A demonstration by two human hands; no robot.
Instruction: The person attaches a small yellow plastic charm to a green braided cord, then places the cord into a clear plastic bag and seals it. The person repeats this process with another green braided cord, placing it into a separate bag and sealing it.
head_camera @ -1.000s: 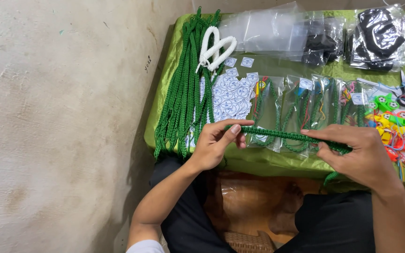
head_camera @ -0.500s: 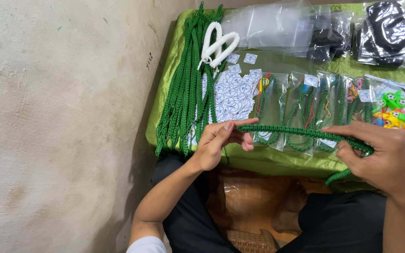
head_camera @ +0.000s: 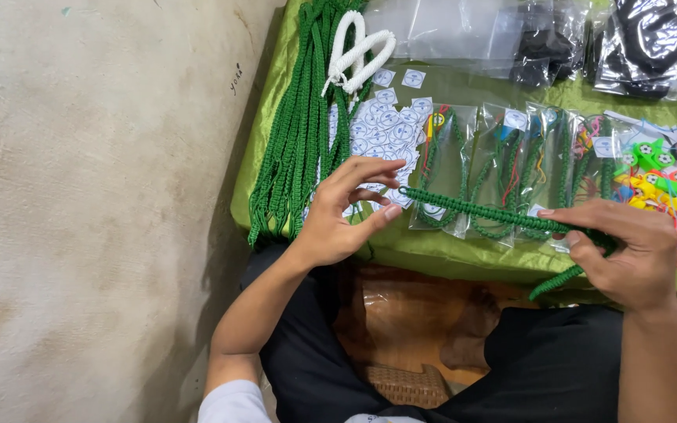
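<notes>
Fingers (head_camera: 370, 176) of my left hand (head_camera: 342, 211) are spreading loosely, palm turned toward me, and they are holding nothing; the near tip of the green braided cord (head_camera: 479, 210) is hanging just beyond the fingertips, and I cannot tell whether it is touching them. My right hand (head_camera: 628, 251) is closing around the other part of that cord, thumb and forefinger pinching it while its tail is trailing out below the palm toward my lap. The cord is stretching level between the two hands, above the table's near edge.

Past the left hand, a bundle of green cords (head_camera: 299, 125) is draping over the table's near corner, and a white cord (head_camera: 358, 51) is lying on top of it. Small round stickers (head_camera: 385, 121) are lying just beyond my left fingertips. Clear packets with green cords (head_camera: 503, 168) are sitting under the stretched cord. Bright plastic whistles (head_camera: 664, 176) are crowding just above the right hand.

Open room is lying below both hands, over my dark trousers. The green tablecloth (head_camera: 448, 254) is covering the table, and a bare concrete floor (head_camera: 95, 196) is spreading out beyond my left arm.
</notes>
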